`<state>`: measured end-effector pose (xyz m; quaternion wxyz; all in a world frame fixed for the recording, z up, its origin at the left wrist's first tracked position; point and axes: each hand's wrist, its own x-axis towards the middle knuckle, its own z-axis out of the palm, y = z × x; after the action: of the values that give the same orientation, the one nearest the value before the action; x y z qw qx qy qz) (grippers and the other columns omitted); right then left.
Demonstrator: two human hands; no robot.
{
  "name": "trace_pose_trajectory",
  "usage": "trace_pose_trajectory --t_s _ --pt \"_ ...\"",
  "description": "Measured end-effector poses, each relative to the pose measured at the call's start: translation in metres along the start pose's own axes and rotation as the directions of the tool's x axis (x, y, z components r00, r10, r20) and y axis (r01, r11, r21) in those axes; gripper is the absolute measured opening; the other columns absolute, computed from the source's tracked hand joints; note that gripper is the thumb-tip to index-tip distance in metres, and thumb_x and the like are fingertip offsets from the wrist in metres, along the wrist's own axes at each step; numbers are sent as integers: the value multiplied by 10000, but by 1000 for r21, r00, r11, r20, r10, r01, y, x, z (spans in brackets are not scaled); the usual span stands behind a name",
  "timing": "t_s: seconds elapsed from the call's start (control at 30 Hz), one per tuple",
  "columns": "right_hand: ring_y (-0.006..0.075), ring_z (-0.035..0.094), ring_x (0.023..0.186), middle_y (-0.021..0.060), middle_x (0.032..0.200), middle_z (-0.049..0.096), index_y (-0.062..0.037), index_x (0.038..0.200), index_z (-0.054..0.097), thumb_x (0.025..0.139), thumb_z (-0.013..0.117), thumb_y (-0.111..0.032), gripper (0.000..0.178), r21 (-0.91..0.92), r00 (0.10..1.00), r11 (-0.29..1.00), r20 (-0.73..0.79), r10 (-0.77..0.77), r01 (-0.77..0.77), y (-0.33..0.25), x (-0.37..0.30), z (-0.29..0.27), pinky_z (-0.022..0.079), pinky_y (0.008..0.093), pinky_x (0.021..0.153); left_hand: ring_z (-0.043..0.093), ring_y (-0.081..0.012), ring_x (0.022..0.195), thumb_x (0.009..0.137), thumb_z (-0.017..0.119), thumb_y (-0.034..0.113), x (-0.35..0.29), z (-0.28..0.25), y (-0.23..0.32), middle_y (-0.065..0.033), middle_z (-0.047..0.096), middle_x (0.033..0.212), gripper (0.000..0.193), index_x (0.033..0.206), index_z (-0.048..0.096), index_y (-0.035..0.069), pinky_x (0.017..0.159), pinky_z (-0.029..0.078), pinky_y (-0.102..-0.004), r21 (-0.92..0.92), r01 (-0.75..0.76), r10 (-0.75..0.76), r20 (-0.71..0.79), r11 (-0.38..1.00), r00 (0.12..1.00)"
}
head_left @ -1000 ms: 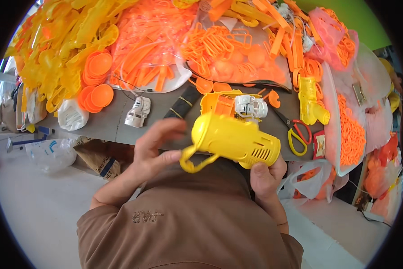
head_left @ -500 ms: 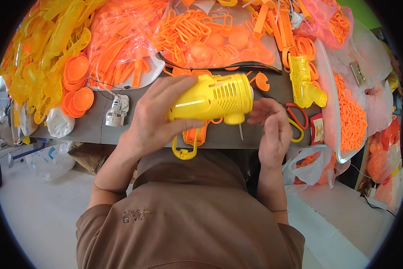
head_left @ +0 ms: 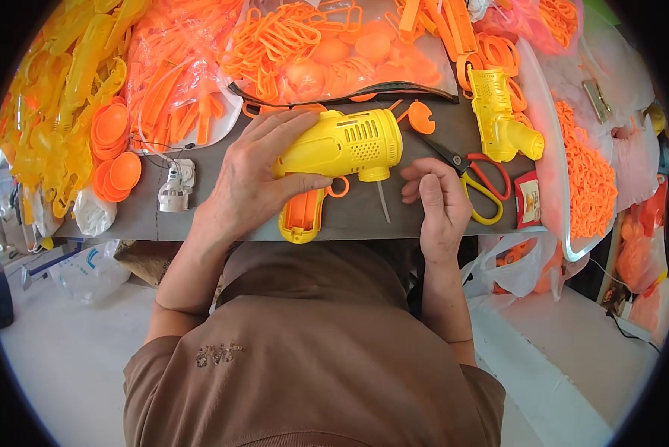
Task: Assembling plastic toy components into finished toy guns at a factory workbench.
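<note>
A yellow plastic housing (head_left: 357,141), barrel-shaped with slots and small holes, lies level over the table's front part. My left hand (head_left: 256,167) grips its left end, thumb below and fingers across the top. Beneath that hand is an orange and yellow handle-shaped part (head_left: 302,216); whether it joins the housing I cannot tell. Apart from the housing's right end, my right hand (head_left: 442,205) is empty, its fingers loosely bent and open. Scissors (head_left: 483,186) with red and yellow handles lie just right of it. A thin pale strip (head_left: 384,201) shows below the housing.
Another yellow housing (head_left: 502,115) lies right, near a tray rim (head_left: 562,216) around many small orange pieces. Orange parts in plastic bags (head_left: 178,67) fill the back; yellow parts (head_left: 74,97) pile left. A small white mechanism (head_left: 176,186) with wires sits left. A red box (head_left: 528,200) lies right.
My right hand has drawn back from the housing's right end and down a little. The housing, in my left hand, has moved slightly left and turned. The whole view has shifted a bit.
</note>
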<state>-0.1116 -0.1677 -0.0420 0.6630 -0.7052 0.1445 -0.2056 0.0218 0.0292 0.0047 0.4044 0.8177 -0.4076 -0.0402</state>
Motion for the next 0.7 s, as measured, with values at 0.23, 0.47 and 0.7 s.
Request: trace_pose_trajectory --t_s 0.23,0.47,0.7 --pt "93 554 703 86 898 625 26 1059 558 934 515 -207 268 -3 1000 1000 20 17 -17 4 -1 0 458 220 637 545 -311 1051 633 792 183 0 4 1 -144 583 1146 617 1170 553 -2 893 444 -374 -9 31 -30 32 999 999" --pt "91 557 708 81 895 627 18 1066 561 933 517 -212 270 -8 999 1000 32 19 -19 3 0 3 456 216 634 547 -309 1051 635 793 189 0 4 -5 -146 581 1153 619 1171 551 -1 892 445 -372 1 21 -21 23 1000 1000" --pt "88 555 704 68 887 626 15 1055 569 933 517 -223 273 -46 999 998 33 34 -32 4 3 3 448 210 613 548 -303 1056 639 791 197 3 3 -4 -141 585 1153 607 1166 557 8 890 445 -373 8 -13 13 6 1000 1000"
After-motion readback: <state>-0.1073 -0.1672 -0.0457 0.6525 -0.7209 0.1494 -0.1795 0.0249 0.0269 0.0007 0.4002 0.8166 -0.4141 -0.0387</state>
